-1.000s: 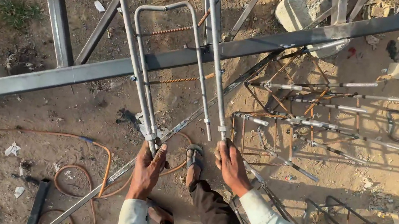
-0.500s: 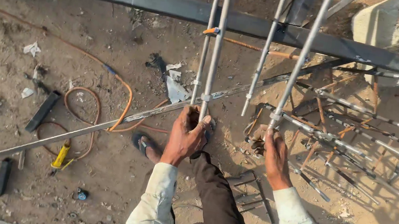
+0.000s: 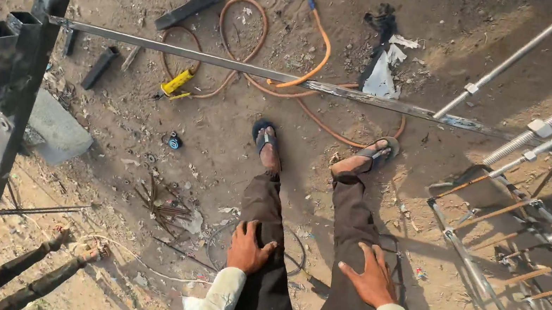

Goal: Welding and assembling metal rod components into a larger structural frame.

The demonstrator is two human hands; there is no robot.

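Hands are no longer gripping the grey metal tube frame [image 3: 543,126]; left hand [image 3: 248,247] and right hand [image 3: 368,276] are resting open, flat on dark brown trouser legs [image 3: 353,215].

Two hands [image 3: 249,247], two sandals [image 3: 266,136], one orange hose [image 3: 318,54].

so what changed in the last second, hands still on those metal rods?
No. Both hands let go of the upright metal rods. The left hand now lies flat on the left leg, the right hand on the right leg, both empty. The rod frames now sit off to the right. The orange hose and long flat bar stayed on the ground.
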